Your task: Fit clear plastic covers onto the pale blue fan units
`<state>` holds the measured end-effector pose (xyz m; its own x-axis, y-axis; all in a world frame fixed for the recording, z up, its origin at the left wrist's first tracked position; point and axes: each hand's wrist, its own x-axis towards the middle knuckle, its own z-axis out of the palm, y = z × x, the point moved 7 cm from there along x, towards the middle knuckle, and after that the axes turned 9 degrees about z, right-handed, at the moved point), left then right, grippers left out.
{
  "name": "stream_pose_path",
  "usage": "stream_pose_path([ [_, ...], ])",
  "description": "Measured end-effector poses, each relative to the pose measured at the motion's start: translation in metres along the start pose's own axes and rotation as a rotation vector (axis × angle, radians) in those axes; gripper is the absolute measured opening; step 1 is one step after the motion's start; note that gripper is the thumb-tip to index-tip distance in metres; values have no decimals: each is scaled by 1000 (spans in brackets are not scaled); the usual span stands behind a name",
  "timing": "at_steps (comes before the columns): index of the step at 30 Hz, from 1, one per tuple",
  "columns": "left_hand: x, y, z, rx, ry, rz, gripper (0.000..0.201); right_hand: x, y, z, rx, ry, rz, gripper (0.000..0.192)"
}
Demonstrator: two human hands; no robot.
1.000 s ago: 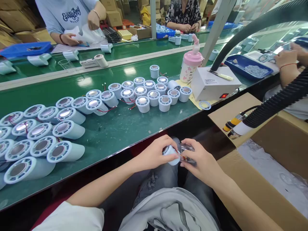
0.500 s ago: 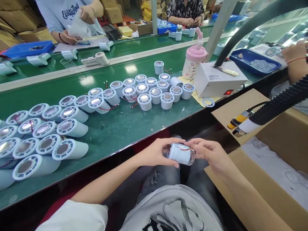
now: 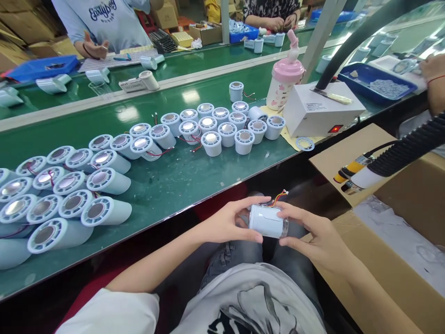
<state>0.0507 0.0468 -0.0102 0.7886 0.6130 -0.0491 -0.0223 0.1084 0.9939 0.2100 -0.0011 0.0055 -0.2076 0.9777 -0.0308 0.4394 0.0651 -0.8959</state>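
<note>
Housings (image 3: 222,127) on table (image 3: 167,181), box (image 3: 321,111) right.

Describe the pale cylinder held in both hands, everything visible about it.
The pale cylinder is a smooth, light blue-white plastic-looking housing, lying sideways above the lap. The left hand grips one end, the right hand the other. Thin red and yellow wires with a small connector stick out at the top right.

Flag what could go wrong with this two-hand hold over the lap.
1. The wires stick out of the cylinder right by the right hand; a fingertip could snag them.
2. Left hand and right hand hold it off the table, so a slip would likely drop it.
</note>
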Motion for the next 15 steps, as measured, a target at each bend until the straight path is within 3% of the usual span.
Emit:
stream_pose_path([
  [7,-2,15,7,38,-19,115,78,-1,9,2,229,-113,94,43],
  [15,-3,22,8,157,-28,192,76,-4,14,7,462,-192,243,35],
])
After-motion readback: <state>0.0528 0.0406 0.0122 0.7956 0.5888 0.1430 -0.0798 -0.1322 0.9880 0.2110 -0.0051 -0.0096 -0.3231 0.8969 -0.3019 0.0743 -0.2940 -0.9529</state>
